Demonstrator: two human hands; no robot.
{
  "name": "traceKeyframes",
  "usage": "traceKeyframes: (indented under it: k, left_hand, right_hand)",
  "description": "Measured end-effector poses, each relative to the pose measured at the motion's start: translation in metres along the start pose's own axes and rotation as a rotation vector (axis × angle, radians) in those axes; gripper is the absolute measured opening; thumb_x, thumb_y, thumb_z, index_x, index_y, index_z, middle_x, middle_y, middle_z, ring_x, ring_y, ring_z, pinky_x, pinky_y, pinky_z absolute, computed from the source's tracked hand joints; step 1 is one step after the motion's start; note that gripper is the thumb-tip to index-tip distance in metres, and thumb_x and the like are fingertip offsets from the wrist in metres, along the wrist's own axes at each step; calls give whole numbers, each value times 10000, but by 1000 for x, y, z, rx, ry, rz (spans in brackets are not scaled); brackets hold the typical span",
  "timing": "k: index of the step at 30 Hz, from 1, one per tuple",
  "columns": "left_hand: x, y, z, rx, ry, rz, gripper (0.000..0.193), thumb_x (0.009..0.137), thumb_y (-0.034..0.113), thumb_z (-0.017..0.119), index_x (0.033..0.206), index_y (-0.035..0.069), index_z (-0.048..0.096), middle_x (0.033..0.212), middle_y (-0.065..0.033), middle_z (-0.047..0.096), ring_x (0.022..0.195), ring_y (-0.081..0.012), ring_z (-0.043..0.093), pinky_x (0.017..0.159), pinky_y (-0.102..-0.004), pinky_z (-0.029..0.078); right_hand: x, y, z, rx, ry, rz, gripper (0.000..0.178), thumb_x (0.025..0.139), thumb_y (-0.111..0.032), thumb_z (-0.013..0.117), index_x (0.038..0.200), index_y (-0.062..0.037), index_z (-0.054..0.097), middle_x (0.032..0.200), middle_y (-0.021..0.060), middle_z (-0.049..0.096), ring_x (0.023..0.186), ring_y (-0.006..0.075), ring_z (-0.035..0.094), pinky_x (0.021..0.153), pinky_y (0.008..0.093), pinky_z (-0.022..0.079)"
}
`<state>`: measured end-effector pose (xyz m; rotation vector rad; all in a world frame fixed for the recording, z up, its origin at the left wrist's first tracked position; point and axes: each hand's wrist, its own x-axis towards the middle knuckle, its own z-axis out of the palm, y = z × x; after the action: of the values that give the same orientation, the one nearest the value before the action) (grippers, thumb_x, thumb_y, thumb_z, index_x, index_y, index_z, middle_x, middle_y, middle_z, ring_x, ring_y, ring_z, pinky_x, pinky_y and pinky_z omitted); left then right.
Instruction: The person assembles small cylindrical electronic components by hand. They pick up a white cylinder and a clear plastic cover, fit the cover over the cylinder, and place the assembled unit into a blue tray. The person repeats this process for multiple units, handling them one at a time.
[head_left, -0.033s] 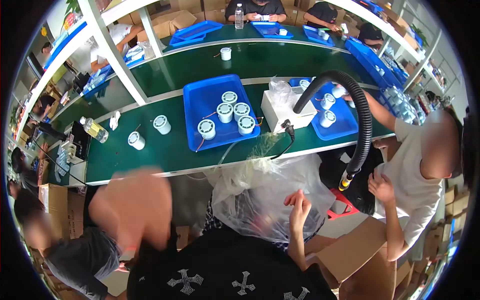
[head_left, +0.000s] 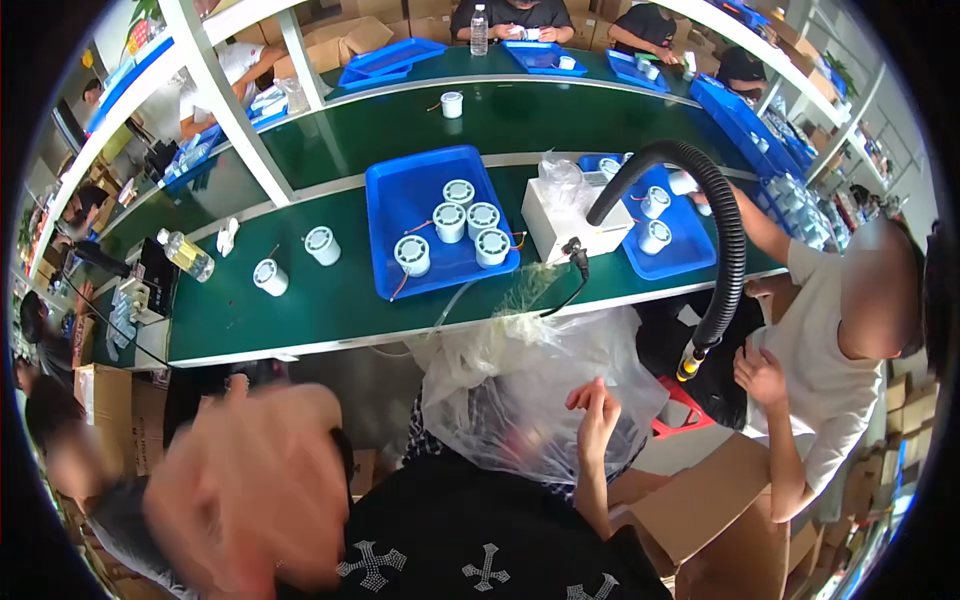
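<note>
My left hand [head_left: 262, 480] is a large motion blur near the lower left, below the bench edge; its fingers are too smeared to read. Over the clear plastic bag [head_left: 500, 400] on my lap is my right hand [head_left: 597, 408], fingers curled together and nothing visible in them. Two white cylinders with slotted round tops, one [head_left: 270, 277] and another [head_left: 322, 245], stand on the green bench [head_left: 330, 310]. Several more, such as one white cylinder [head_left: 412, 255] with a thin wire, stand in the blue tray [head_left: 390, 185].
A white box [head_left: 575, 225] with a black ribbed hose [head_left: 735, 230] stands right of the tray. A bottle [head_left: 186, 255] lies tilted at the left. A co-worker [head_left: 820, 340] sits at the right beside a cardboard box [head_left: 700, 500]; another person [head_left: 70, 450] is at the left.
My left hand has moved down and a little left, away from the bench edge toward my body. My right hand has stayed put.
</note>
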<state>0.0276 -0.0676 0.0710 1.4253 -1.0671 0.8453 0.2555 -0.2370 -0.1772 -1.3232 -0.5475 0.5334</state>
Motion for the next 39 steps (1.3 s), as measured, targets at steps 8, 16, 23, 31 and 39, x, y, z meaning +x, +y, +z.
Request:
traceKeyframes:
  k: [8,16,23,31,39]
  left_hand:
    - [51,22,27,-297,-45,-85,315,822,9,534,1122,103,521,669,-88,569,533,-182,518,523,-279,428]
    - [29,21,58,-142,307,30,269,839,10,514,1096,91,523,636,-84,549,533,-179,515,517,-275,429]
    - [27,26,35,-211,124,0,229,843,6,495,1059,78,524,654,-80,555,546,-175,518,542,-279,434]
    - [17,27,40,-125,265,53,245,846,5,480,1074,80,529,663,-78,559,532,-171,508,542,-271,422]
    - [10,-79,-38,360,219,-162,214,833,125,548,1024,30,539,812,-95,595,726,-195,564,681,-297,445]
  right_hand:
    - [11,-73,23,-172,-151,-158,455,965,-225,361,598,16,480,614,90,535,591,133,490,587,260,390]
    - [20,-107,29,-248,-279,-284,385,947,-154,393,637,42,509,618,86,539,591,131,498,574,257,394]
    - [25,-98,64,-427,-467,-343,365,931,-135,397,632,37,516,628,86,547,602,148,518,570,272,401]
    - [25,-129,52,-734,-605,-607,158,770,-64,604,653,-4,516,606,107,519,533,290,501,488,357,380]
    - [0,-127,-4,-907,-445,-464,142,753,-35,609,644,-4,523,602,100,520,536,277,514,491,357,385]
